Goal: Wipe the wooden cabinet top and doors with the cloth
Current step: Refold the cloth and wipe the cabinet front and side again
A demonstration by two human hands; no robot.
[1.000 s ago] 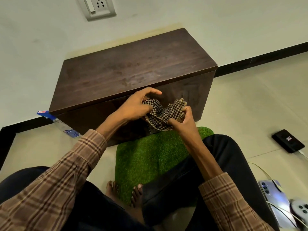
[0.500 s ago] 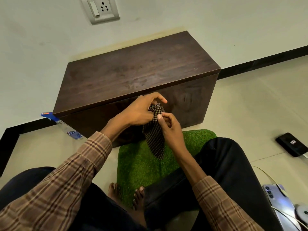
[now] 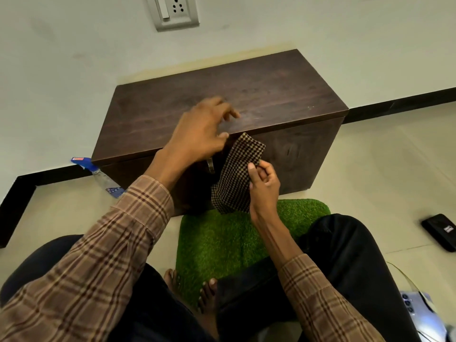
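The low dark wooden cabinet [image 3: 278, 95] stands on the floor against the wall. A checked black-and-tan cloth [image 3: 237, 176], folded into a flat strip, hangs in front of the cabinet's doors. My right hand [image 3: 264, 183] pinches its right edge between thumb and fingers. My left hand [image 3: 199, 132] hovers over the cabinet's front top edge, blurred, fingers spread, its thumb close to the cloth's top corner; I cannot tell whether it touches. A metal door handle [image 3: 210, 165] shows just below my left wrist.
A green turf mat [image 3: 222, 240] lies before the cabinet, my bare feet at its near edge. A spray bottle [image 3: 98, 176] lies at the cabinet's left end. A black phone [image 3: 441, 230] and a silver phone [image 3: 424, 314] lie on the floor at right.
My left hand let go of the cloth and rose over the cabinet's front edge. My right hand keeps the cloth, which now hangs as a flat folded strip.
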